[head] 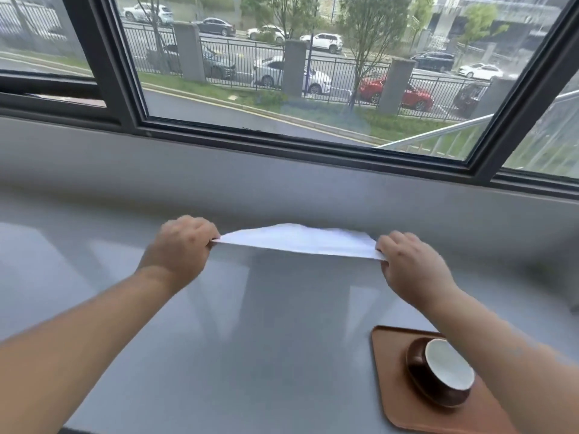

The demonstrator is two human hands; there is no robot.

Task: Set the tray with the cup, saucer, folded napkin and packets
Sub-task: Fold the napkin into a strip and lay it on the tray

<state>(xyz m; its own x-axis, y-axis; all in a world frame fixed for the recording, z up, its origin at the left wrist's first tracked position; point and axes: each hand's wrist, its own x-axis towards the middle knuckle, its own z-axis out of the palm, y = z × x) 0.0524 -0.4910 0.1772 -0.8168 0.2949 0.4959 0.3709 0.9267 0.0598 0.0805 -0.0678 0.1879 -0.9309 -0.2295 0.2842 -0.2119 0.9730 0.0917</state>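
A white napkin is stretched flat in the air above the grey table, near its far side. My left hand pinches its left end and my right hand pinches its right end. At the lower right a brown tray lies on the table. On the tray stands a dark brown cup with a white inside on a dark brown saucer. My right forearm hides part of the tray. No packets are in view.
The grey glossy table runs up to a grey sill and wall below a wide dark-framed window. The tray sits close to the table's near edge at the right.
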